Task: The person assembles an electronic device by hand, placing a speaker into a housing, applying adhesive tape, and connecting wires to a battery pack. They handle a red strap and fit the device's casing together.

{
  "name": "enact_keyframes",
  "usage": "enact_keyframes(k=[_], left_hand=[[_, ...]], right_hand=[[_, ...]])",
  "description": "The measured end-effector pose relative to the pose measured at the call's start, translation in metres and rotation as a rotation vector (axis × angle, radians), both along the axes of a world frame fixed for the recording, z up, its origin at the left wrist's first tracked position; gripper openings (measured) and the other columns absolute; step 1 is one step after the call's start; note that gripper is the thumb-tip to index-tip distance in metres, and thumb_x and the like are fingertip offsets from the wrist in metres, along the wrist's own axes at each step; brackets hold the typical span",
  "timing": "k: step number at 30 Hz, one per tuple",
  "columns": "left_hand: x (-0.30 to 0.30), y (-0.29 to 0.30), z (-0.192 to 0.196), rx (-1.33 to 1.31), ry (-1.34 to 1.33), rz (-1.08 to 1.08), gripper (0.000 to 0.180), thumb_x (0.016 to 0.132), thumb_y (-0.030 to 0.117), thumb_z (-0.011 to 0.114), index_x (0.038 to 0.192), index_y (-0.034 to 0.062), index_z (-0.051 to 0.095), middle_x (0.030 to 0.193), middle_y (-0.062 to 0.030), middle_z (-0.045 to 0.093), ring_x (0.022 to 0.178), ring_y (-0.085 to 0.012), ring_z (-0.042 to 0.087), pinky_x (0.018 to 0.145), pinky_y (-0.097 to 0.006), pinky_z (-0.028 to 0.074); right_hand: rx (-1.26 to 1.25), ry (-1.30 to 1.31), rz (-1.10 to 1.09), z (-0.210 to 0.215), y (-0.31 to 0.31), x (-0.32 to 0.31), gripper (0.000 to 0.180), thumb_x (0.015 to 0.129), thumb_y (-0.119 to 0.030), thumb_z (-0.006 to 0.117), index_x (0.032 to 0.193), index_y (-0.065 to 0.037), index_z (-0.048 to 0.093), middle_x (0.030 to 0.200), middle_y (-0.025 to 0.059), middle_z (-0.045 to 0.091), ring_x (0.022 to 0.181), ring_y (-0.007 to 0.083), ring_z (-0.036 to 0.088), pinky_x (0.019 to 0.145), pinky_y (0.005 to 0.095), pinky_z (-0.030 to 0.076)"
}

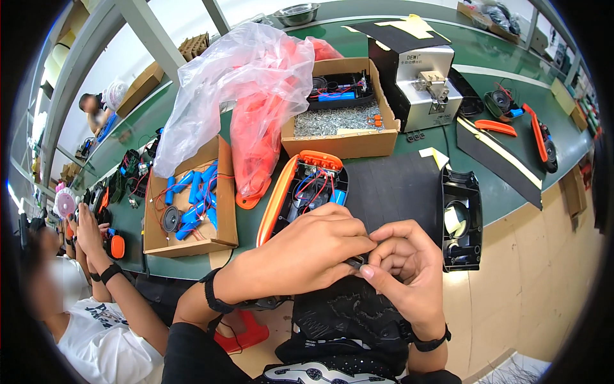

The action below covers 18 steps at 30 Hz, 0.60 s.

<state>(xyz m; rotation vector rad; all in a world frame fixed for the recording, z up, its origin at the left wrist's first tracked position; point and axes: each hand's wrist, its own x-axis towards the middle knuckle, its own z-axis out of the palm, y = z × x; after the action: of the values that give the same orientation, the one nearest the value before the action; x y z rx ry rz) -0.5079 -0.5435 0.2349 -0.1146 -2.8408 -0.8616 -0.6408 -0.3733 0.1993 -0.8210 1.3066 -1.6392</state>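
My left hand [313,249] and my right hand [409,265] meet in front of my body at the table's near edge. Both are closed, with fingertips pinching a small dark piece [358,260] between them; the fingers hide most of it, so its kind cannot be made out. Just beyond my left hand lies an orange-rimmed speaker housing [276,201], open, with red and blue wires and a blue battery cell [339,197] inside. A black plastic shell [462,246] with a round opening stands at the mat's right end. Beneath the hands is a black mat [390,192].
A cardboard box [192,246] holds blue battery cells and a small speaker. Behind sit a screw-filled box [339,148], a silver screw-feeding machine [422,105], and clear and red plastic bags [256,70]. Orange parts [495,128] lie far right. A co-worker [105,339] sits at left.
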Motion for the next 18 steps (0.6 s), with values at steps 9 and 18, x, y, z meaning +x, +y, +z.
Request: enact_keyframes(k=[9, 18], left_hand=[[-0.001, 0.002, -0.002, -0.022, 0.055, 0.012, 0.033, 0.075, 0.010, 0.081, 0.105, 0.0002, 0.072, 0.099, -0.0118, 0.067, 0.102, -0.0334, 0.064, 0.096, -0.043, 0.049], [0.002, 0.006, 0.000, -0.064, 0.068, 0.056, 0.036, 0.072, 0.011, 0.084, 0.106, 0.0033, 0.074, 0.103, -0.0097, 0.072, 0.098, -0.0321, 0.067, 0.092, -0.042, 0.052]], right_hand=[[0.027, 0.143, -0.097, 0.005, 0.001, 0.009, 0.038, 0.085, 0.004, 0.075, 0.119, 0.001, 0.059, 0.082, 0.0028, 0.068, 0.068, 0.0033, 0.063, 0.061, 0.0182, 0.047], [0.035, 0.190, -0.133, 0.004, 0.001, 0.011, 0.037, 0.084, 0.002, 0.077, 0.117, 0.001, 0.059, 0.078, 0.0031, 0.069, 0.064, 0.0032, 0.062, 0.058, 0.0181, 0.047]])
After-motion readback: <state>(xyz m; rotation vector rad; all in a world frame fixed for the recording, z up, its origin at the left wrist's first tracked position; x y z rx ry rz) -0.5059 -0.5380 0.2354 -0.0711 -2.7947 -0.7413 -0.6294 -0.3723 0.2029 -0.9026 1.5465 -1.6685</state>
